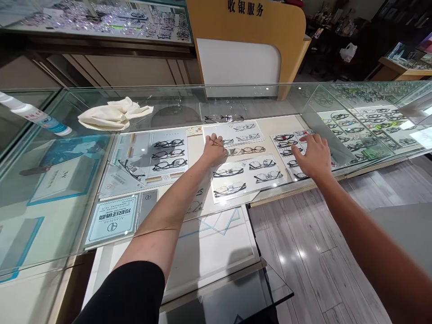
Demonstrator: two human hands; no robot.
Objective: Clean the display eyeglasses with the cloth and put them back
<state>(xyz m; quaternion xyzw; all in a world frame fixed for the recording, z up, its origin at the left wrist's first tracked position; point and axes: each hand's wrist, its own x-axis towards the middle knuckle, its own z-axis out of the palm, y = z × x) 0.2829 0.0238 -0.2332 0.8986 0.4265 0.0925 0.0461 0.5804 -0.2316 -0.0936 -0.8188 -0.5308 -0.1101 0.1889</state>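
Note:
My left hand (215, 150) is at the middle of the glass display case, fingers curled round the side of a thin-rimmed pair of eyeglasses (233, 151); a thin line like a temple crosses the fingers. Beside that pair lies a brown pair of eyeglasses (254, 149). Closer to me, a white display card (248, 180) carries several dark frames. Farther right, my right hand (315, 155) has its thumb and fingers spread over a narrow card of glasses (285, 146). Whether its palm touches the glass I cannot tell.
On the glass top lie a cream cloth (114, 114) and a spray bottle (37, 114), left of a dark pair of glasses (224, 118). A left-hand card (162, 164) bears more frames. Below me, a white drawer (216, 252) projects. Beyond stands a wooden cashier counter (249, 27).

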